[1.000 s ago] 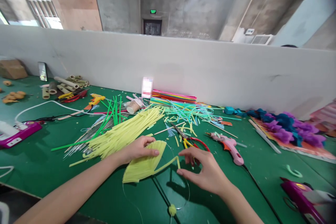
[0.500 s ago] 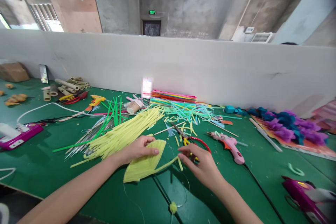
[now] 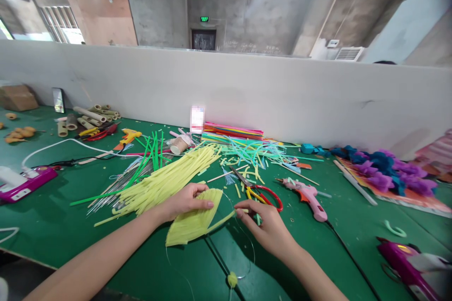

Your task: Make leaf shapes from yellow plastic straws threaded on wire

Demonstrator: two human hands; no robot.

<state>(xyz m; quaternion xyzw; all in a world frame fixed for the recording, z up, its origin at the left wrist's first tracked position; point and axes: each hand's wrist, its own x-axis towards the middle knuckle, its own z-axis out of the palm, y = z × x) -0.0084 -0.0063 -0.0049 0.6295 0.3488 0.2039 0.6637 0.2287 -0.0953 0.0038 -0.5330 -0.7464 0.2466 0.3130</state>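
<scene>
My left hand (image 3: 185, 204) grips a flat, fan-shaped piece of yellow pipe cleaners (image 3: 192, 223), its thumb pressed on top. From the lower right edge of that piece runs a loose yellow pipe cleaner (image 3: 222, 221). Its free end sits pinched between the thumb and fingers of my right hand (image 3: 264, 223). A thin clear wire or thread (image 3: 253, 251) loops below the piece. Under it, near the table's front, is a small yellow fuzzy ball (image 3: 232, 279) on a dark stick. Red-and-yellow-handled scissors (image 3: 270, 197) lie just beyond my right hand.
A bundle of yellow pipe cleaners (image 3: 176, 167) lies behind my left hand. To the right rests a pink glue gun (image 3: 309, 197) with its cord; a yellow glue gun (image 3: 129, 136) is at left. Purple power strips (image 3: 30, 183) flank the green table, and a partition (image 3: 226, 80) stands behind.
My right hand has shifted slightly left and closed on the loose pipe cleaner's end, which had bent down past the fingertips. My left hand has hardly moved.
</scene>
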